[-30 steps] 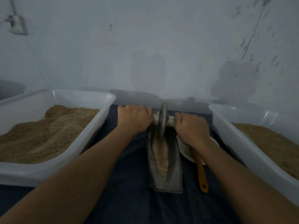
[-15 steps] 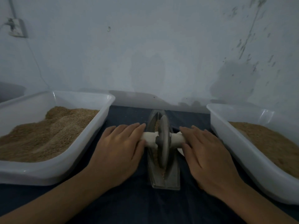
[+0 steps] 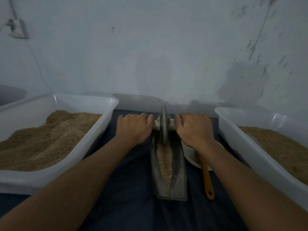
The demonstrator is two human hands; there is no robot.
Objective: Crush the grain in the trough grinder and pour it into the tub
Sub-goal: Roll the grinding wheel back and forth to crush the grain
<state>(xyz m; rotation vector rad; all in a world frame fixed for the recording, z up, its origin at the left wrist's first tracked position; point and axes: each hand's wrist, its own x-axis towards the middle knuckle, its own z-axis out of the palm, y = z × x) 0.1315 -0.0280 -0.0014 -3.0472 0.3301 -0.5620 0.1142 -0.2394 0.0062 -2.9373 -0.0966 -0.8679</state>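
Observation:
A narrow metal trough grinder point(image 3: 179, 180) lies lengthwise on the dark cloth in the middle, with a strip of pale grain point(image 3: 165, 161) along its groove. The metal wheel point(image 3: 164, 125) stands upright at the trough's far end on a pale axle. My left hand point(image 3: 134, 128) grips the axle's left end and my right hand point(image 3: 194, 129) grips its right end, fingers curled over it. A white tub point(image 3: 98, 129) of brown grain stands at the left, and another white tub point(image 3: 233, 130) of grain at the right.
A white dish point(image 3: 191, 155) with a wooden-handled spoon point(image 3: 208, 182) lies between the trough and the right tub, partly under my right wrist. A pale wall rises just behind the tubs. Dark cloth point(image 3: 133, 197) covers the surface.
The wheel has rolled from the trough's near end to its far end, uncovering the grain strip. My hands went from flat fingers on the axle to curled round it, arms stretched forward.

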